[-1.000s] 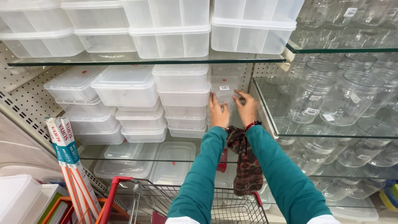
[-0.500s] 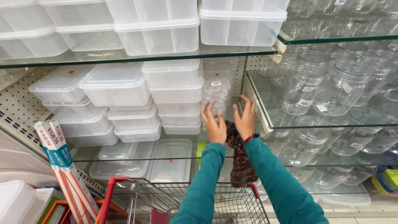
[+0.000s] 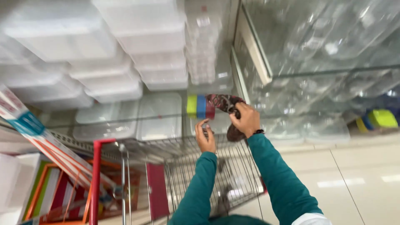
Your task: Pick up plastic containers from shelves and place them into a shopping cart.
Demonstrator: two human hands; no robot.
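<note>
While raised over the shopping cart (image 3: 216, 166), right hand (image 3: 246, 120) clenches a dark patterned cloth pouch (image 3: 225, 104), which drapes above and below its fist | left hand (image 3: 205, 135) just beside, fingers curled, hold unclear | stacked clear plastic containers (image 3: 146, 41) on shelves beyond.

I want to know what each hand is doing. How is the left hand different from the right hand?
The right hand grips a dark patterned cloth pouch; the left hand holds no pouch, and whether it pinches anything small is too blurred to tell. The right hand is higher and fisted; the left hand is lower, fingers curled, above the wire cart. Both wear teal sleeves.
</note>
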